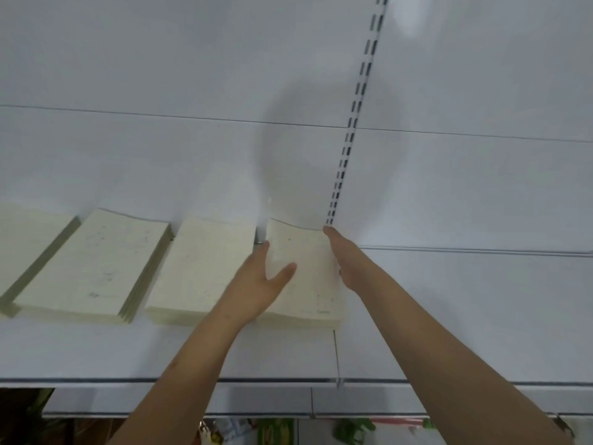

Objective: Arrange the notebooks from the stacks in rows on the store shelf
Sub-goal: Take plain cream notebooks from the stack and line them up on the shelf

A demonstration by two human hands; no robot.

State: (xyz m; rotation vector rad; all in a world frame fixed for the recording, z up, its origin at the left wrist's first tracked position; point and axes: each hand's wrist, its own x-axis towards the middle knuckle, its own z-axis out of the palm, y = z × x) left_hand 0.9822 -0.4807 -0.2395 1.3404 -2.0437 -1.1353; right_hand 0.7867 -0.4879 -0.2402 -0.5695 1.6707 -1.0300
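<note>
Cream notebooks in four piles along the back of the white shelf (288, 354), flat on their covers, side by side in one row. Far-left pile (29, 252) cut off by the frame edge; second pile (96, 264) and third pile (199, 268) squared up with narrow gaps between. Fourth pile (305, 277), rightmost, between both hands, probably being nudged into line with the others.

Left hand (256, 281) flat against the left side and top of that pile, fingers straight and spread, thumb across the cover, fingertips reaching the gap toward the third pile. No curl, no grip; a push or a steadying press. Right hand (346, 261) edge-on along the pile's right side, fingers straight and together, tip near the foot of the slotted upright (353, 123) on the back panel. Acting as a stop, by the look of it, so the pile stays square while the left hand presses.

Pile close to the back panel, its right edge just left of the shelf joint (336, 358). Top cover slightly bowed at the far end. Bare shelf to the right, likely room for more piles. Packaged goods (272, 431) below the shelf lip, too blurred to name.
</note>
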